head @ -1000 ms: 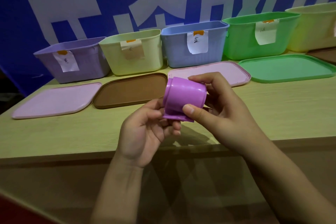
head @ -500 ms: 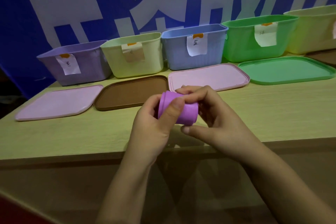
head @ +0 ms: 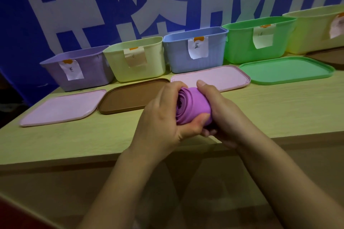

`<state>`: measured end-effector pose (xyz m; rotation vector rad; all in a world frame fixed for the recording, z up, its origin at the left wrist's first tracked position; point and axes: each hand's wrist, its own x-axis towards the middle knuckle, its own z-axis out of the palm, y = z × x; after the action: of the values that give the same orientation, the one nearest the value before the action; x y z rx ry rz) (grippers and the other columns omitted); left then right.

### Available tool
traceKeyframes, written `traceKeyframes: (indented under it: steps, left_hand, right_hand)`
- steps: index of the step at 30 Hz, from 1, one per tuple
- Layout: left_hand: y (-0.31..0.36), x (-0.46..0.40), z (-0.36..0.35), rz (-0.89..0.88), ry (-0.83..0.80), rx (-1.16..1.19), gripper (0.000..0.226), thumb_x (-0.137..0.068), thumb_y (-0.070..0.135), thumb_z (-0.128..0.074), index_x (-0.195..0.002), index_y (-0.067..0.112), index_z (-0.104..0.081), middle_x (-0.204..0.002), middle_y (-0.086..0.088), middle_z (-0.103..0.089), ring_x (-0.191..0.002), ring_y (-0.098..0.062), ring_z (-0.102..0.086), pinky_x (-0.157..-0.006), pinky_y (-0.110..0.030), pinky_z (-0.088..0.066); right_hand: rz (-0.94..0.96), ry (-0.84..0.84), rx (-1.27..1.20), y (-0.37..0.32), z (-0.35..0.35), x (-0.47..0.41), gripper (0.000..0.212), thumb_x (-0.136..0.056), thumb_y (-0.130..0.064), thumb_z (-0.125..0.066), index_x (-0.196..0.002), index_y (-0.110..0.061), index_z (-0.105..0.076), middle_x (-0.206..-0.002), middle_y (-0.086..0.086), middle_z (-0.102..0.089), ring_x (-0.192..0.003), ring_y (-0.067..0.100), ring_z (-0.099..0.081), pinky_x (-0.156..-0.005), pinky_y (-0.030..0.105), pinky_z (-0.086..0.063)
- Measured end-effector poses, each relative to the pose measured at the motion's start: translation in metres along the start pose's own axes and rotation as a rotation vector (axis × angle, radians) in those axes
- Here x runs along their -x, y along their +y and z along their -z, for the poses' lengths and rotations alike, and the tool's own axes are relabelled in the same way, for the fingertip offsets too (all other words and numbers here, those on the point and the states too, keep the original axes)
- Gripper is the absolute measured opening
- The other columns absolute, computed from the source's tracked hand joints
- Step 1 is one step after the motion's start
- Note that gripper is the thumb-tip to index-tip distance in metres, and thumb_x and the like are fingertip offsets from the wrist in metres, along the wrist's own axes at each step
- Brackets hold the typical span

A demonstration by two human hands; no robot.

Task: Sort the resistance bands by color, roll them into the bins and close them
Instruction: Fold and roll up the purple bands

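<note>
1. Left hand [head: 158,117] and right hand [head: 221,117] both curl their fingers around the rolled purple rubber resistance band [head: 191,106], gripping it.
2. The band is held just above the pale wooden table [head: 279,109], near its front edge.
3. 5 open plastic bins stand behind; the lilac bin [head: 78,69] is leftmost.

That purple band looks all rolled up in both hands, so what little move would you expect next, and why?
Probably a carry up and to the left, to drop it into the purple bin. The purple resistance band is already a tight roll, gripped by the left hand and the right hand; that bin matches its colour and stands open, a pink lid lying in front of it.
</note>
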<state>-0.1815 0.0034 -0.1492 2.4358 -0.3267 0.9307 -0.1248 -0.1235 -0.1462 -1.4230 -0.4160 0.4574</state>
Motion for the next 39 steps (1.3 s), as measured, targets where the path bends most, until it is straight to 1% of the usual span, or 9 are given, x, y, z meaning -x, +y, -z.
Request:
traceKeyframes:
  steps: [6,11,15,19,22,24,27,32,39]
  left_hand:
    - [-0.006,-0.002,-0.001,-0.066,-0.042,-0.167,0.072,-0.078,0.083,-0.015,-0.119,0.026,-0.029,-0.096,0.002,-0.050,-0.068,-0.015,-0.054,-0.053,-0.016,-0.040]
    - [-0.007,0.003,-0.005,0.033,-0.045,0.022,0.080,-0.076,0.085,-0.016,-0.122,0.023,-0.037,-0.092,0.003,-0.057,-0.070,-0.008,-0.059,-0.055,-0.027,-0.051]
    - [-0.006,0.003,-0.003,0.223,-0.072,0.324,0.061,-0.075,0.081,-0.027,-0.101,0.031,-0.049,-0.089,0.008,-0.057,-0.073,-0.006,-0.055,-0.061,-0.022,-0.042]
    - [0.003,0.001,-0.014,0.451,0.122,0.480,0.050,-0.089,0.067,-0.028,-0.083,0.025,-0.055,-0.076,0.001,-0.057,-0.070,-0.010,-0.057,-0.065,-0.027,-0.047]
    - [0.008,0.003,-0.019,0.420,0.208,0.381,0.034,-0.095,0.054,-0.035,-0.079,0.028,-0.051,-0.074,0.007,-0.055,-0.068,-0.008,-0.055,-0.057,-0.015,-0.043]
    - [0.003,0.007,-0.019,0.382,0.296,0.243,0.028,-0.095,0.046,-0.037,-0.074,0.031,-0.047,-0.070,0.007,-0.052,-0.065,-0.009,-0.051,-0.056,-0.019,-0.039]
    - [-0.006,0.014,-0.019,0.309,0.397,0.159,0.025,-0.090,0.047,-0.033,-0.071,0.032,-0.041,-0.066,0.008,-0.049,-0.063,-0.012,-0.047,-0.056,-0.028,-0.036]
    - [-0.022,0.006,-0.014,0.217,0.480,0.133,0.028,-0.091,0.037,-0.032,-0.079,0.017,-0.048,-0.069,0.010,-0.049,-0.064,-0.005,-0.047,-0.056,-0.015,-0.034]
    - [-0.078,-0.065,0.005,0.261,0.483,0.019,0.020,-0.089,0.032,-0.031,-0.071,0.026,-0.036,-0.061,0.012,-0.039,-0.059,0.002,-0.041,-0.052,-0.011,-0.030]
  right_hand:
    - [0.302,0.259,0.075,0.010,-0.007,0.001,0.046,-0.099,-0.039,-0.039,-0.064,-0.014,-0.056,-0.043,-0.001,-0.047,-0.038,0.011,-0.043,-0.039,0.021,-0.037]
    - [0.503,0.339,0.182,0.022,-0.011,0.003,0.040,-0.087,-0.054,-0.044,-0.064,-0.023,-0.053,-0.051,-0.007,-0.051,-0.046,0.005,-0.046,-0.044,0.022,-0.040]
    - [0.627,0.388,0.390,0.033,-0.011,0.001,0.033,-0.078,-0.062,-0.037,-0.079,-0.031,-0.049,-0.065,-0.010,-0.054,-0.062,0.000,-0.051,-0.054,0.012,-0.038]
    - [0.780,0.354,0.449,0.037,-0.020,0.002,0.027,-0.084,-0.052,-0.039,-0.096,-0.028,-0.046,-0.082,-0.014,-0.052,-0.071,-0.001,-0.049,-0.061,0.009,-0.037]
    - [0.758,0.334,0.424,0.034,-0.027,0.004,0.025,-0.086,-0.049,-0.034,-0.097,-0.029,-0.044,-0.086,-0.014,-0.053,-0.076,-0.001,-0.051,-0.063,0.007,-0.037]
    - [0.689,0.292,0.417,0.030,-0.029,0.006,0.021,-0.085,-0.053,-0.035,-0.089,-0.033,-0.042,-0.081,-0.013,-0.054,-0.073,-0.005,-0.052,-0.059,0.006,-0.037]
    - [0.582,0.303,0.365,0.024,-0.036,0.002,0.039,-0.087,-0.063,-0.043,-0.075,-0.026,-0.041,-0.068,-0.007,-0.052,-0.060,-0.004,-0.049,-0.052,0.009,-0.037]
    - [0.642,0.318,0.263,0.020,-0.049,-0.023,0.030,-0.097,-0.029,-0.047,-0.069,-0.022,-0.038,-0.061,-0.008,-0.045,-0.056,0.002,-0.043,-0.053,0.019,-0.039]
    - [0.589,0.239,0.265,-0.017,-0.059,-0.115,0.028,-0.092,-0.019,-0.045,-0.066,-0.022,-0.035,-0.057,-0.009,-0.040,-0.054,0.003,-0.038,-0.050,0.020,-0.035]
